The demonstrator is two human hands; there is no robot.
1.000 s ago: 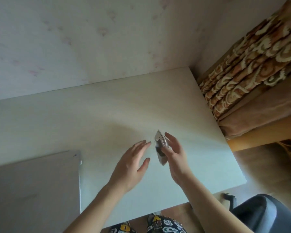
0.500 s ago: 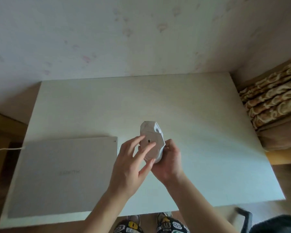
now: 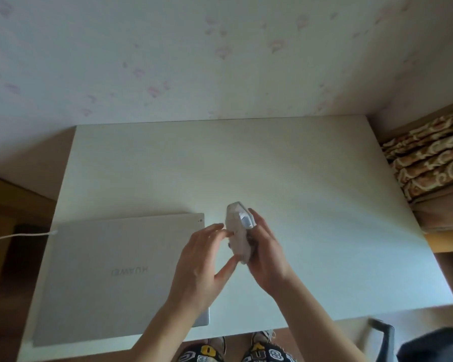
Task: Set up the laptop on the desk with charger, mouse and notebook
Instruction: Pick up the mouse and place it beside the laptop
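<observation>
White mouse [image 3: 239,232] held above the pale tabletop [image 3: 285,173], underside turned up.

Gripped edge-on in the right hand [image 3: 266,253], grip closed around its far side; left hand [image 3: 200,267] spread wide, fingertips [image 3: 219,227] touching the mouse's near face. Closed silver laptop [image 3: 120,273] lying flat at left, white charger cable [image 3: 19,236] plugged into its left edge.
</observation>
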